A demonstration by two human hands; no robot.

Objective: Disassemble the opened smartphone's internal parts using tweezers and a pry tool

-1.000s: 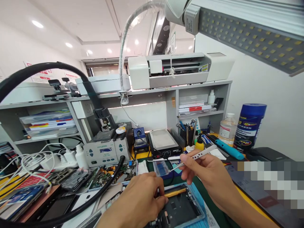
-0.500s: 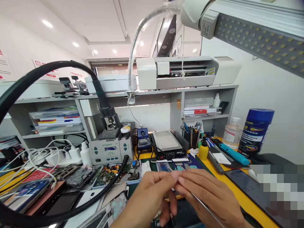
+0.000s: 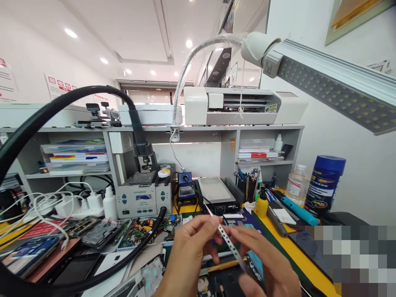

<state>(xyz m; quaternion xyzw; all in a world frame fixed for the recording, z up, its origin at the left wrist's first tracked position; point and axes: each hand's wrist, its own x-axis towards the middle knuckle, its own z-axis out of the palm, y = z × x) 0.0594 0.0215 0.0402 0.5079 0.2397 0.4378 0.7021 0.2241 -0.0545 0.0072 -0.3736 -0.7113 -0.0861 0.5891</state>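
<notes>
My left hand (image 3: 193, 251) pinches a slim silver pair of tweezers (image 3: 231, 246) with a row of dark holes. Its thin tip points up and away, and the near end is blurred. My right hand (image 3: 272, 260) lies just to the right of it, fingers stretched out and thumb apart, close around the tweezers' lower part. Whether its fingertips touch the metal is unclear. Below both hands lies an opened device with dark parts (image 3: 221, 284), partly hidden, with a blue piece (image 3: 255, 264) beside it.
A tray of circuit boards (image 3: 139, 231) lies to the left, behind a black hose (image 3: 131, 260). A grey control station (image 3: 144, 200) and a hot plate (image 3: 216, 192) stand behind. Right are a yellow bottle (image 3: 261, 205), a blue can (image 3: 324, 185) and a phone (image 3: 309, 251). A lamp (image 3: 334, 82) hangs above.
My hands have moved apart slightly, and the tweezers' perforated face now shows between them. The right fingers have lifted off the tweezers' side. The view has tilted up a little.
</notes>
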